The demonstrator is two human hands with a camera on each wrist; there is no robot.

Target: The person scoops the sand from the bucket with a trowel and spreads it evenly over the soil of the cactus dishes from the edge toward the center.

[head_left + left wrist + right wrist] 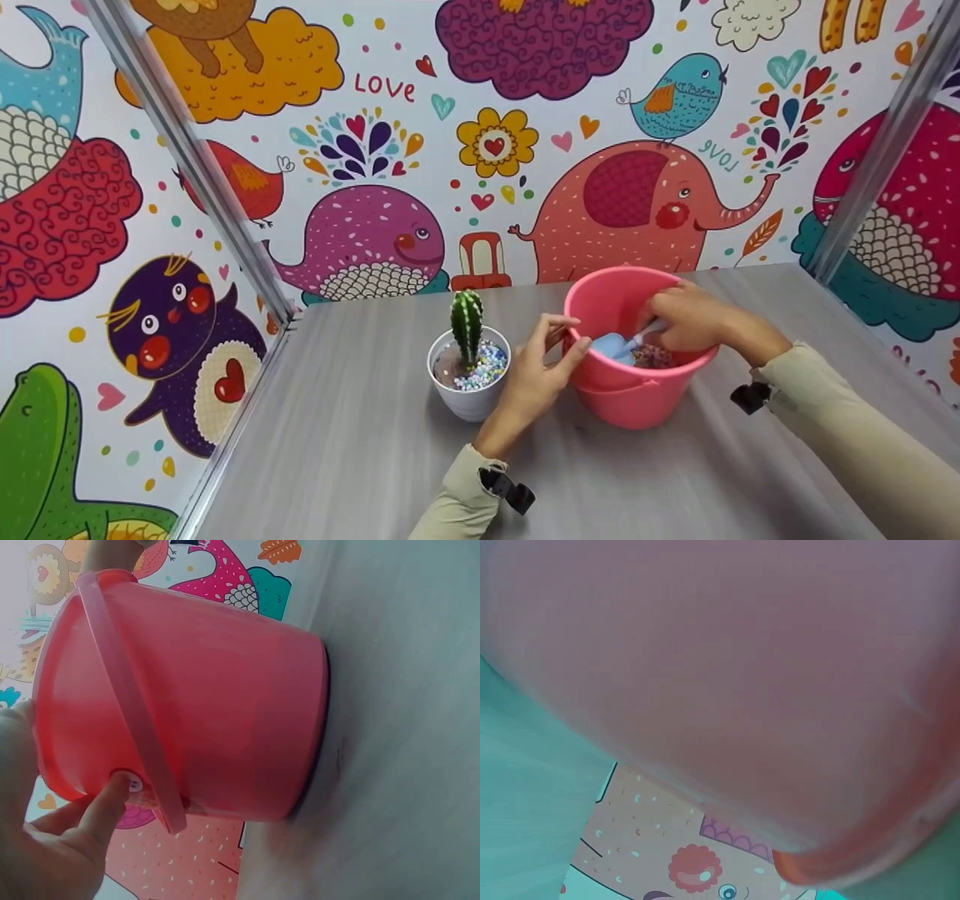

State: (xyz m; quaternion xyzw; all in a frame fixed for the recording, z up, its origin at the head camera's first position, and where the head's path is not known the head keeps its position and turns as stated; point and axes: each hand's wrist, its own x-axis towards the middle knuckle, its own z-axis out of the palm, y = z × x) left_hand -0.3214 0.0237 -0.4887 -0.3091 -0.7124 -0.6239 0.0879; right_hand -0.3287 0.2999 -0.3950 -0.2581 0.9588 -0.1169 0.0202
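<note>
A pink plastic bucket (630, 401) stands upright on the table. Its rim is held at the left side by my left hand (536, 375), and in the left wrist view the bucket's handle (131, 697) hangs down along the wall. Inside the bucket my right hand (686, 319) grips the handle of a small light blue scoop (611, 346). Reddish-brown loose material (654, 357) lies beside the scoop, partly hidden by the rim. In the right wrist view the bucket wall (742, 667) fills most of the picture, and the right hand does not show.
Left of the bucket, close to my left forearm, stands a white pot (470, 407) with a green cactus (466, 322). Coloured pebbles (489, 365) cover part of its top. Cartoon-printed panels (495, 225) and metal posts (180, 135) border the grey table (337, 420).
</note>
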